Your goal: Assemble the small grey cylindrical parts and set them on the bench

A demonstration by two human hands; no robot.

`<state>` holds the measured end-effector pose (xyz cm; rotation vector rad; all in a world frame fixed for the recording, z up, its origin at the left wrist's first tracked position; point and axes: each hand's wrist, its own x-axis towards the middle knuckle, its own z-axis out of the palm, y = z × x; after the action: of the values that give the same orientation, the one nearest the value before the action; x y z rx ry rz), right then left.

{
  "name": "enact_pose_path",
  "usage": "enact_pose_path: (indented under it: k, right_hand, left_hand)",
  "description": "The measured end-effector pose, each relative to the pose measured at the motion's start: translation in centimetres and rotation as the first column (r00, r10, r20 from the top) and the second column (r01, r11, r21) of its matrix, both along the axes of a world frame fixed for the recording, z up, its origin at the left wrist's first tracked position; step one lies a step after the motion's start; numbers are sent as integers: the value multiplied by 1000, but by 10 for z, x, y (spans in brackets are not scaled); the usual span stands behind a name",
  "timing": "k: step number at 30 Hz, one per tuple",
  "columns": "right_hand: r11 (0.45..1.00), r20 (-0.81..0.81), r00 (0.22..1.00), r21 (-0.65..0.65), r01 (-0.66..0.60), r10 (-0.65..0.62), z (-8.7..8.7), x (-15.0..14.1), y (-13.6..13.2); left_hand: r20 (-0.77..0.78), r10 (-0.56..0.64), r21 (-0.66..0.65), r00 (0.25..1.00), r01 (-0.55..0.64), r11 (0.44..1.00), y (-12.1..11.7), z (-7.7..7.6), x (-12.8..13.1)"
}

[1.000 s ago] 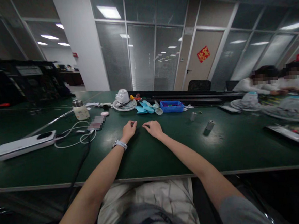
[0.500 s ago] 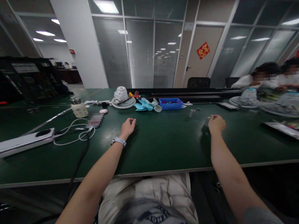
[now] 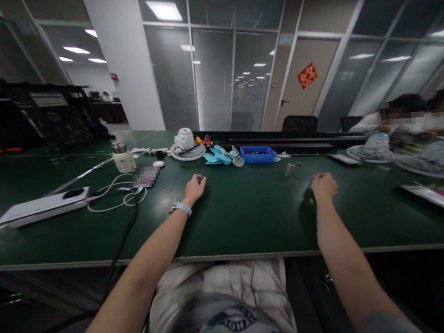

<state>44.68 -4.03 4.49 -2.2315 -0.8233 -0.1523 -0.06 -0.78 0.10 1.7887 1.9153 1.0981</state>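
Observation:
My left hand [image 3: 195, 188], with a watch [image 3: 181, 208] on its wrist, rests over the table left of the middle. Its fingers are curled towards the thumb; whether anything small is between them is hidden. On the right, my right hand [image 3: 325, 185] is closed, back of the hand up. From its thumb side juts a small grey metallic piece [image 3: 309, 188], blurred and too dark to name. A small silver cylinder [image 3: 289, 169] stands on the table beyond that hand, and a tiny metal bit [image 3: 301, 163] lies near it.
Along the back sit a white fan part [image 3: 187, 149], blue fan blades [image 3: 221, 156] and a blue basket [image 3: 258, 155]. To the left are a jar [image 3: 123, 159], cables and a white box-like device [image 3: 44, 207]. Two people work at the far right, beside a tray [image 3: 433, 197].
The whole view has shifted slightly to the right. My right hand has dropped and moved slightly left relative to the table, still closed. My left hand looks nearly the same.

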Motion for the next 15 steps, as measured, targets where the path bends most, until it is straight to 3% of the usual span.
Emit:
enact_pose_path:
  k: [7, 12, 15]
  right_hand:
    - [1000, -96, 995, 28, 0, 3, -12, 2, 11]
    - [987, -166, 985, 157, -23, 49, -35, 14, 36]
    - [980, -250, 968, 198, 25, 26, -39, 15, 39]
  left_hand:
    - [10, 21, -2, 1000, -21, 1000, -3, -1, 1]
    - [18, -5, 10, 1000, 5, 1000, 0, -4, 2]
    - [4, -2, 6, 1000, 2, 1000, 0, -3, 2]
